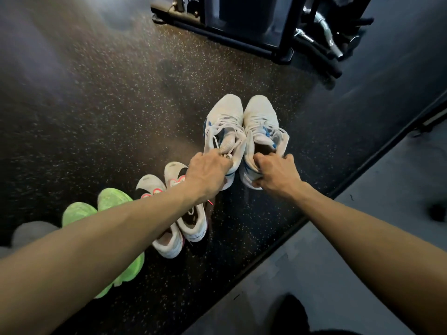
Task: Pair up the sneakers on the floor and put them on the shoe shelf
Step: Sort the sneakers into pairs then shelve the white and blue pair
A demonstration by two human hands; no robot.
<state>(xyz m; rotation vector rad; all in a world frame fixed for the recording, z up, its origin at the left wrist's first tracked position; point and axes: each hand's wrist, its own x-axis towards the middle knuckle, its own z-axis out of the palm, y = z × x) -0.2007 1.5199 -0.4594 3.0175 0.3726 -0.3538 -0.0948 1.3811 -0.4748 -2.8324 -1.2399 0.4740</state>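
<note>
Fingers (pixel 223 158) of the left hand (pixel 208 174) curl into the collar of the left white-and-blue sneaker (pixel 223 126), pinching its heel edge; the right hand (pixel 275 174) hooks the collar of the right white-and-blue sneaker (pixel 261 126) likewise. Both shoes sit side by side, toes pointing away and sides touching, seemingly so they travel as a matched pair. Whether they rest on the floor (pixel 108 105) or hang just above it is hard to tell. Nearer the person, a white-and-pink pair (pixel 191 223) and a neon green pair (pixel 111 199) lie already matched. No shoe shelf shows; only gym equipment (pixel 242 27) stands beyond.
</note>
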